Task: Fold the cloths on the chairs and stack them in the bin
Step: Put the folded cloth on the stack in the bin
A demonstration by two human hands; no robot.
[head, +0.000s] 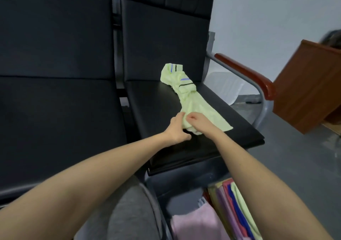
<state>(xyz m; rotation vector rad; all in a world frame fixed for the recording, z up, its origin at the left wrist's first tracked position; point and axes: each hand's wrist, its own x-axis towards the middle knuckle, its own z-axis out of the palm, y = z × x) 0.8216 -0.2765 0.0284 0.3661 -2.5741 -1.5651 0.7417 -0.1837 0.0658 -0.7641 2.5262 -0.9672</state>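
Head view: the pale green cloth [190, 101] lies twisted and rumpled on the smooth black padded chair seat [156, 106]. Its striped end points toward 12 o'clock and its near corner is hidden under both hands. The left hand [176, 129] pinches that near edge. The right hand [198, 122] curls its fingers into the same bunch, seemingly gripping it. Bare seat spreads toward 9 o'clock. At 5 o'clock the bin [177, 193], cut off by the frame, holds folded cloths [238, 208].
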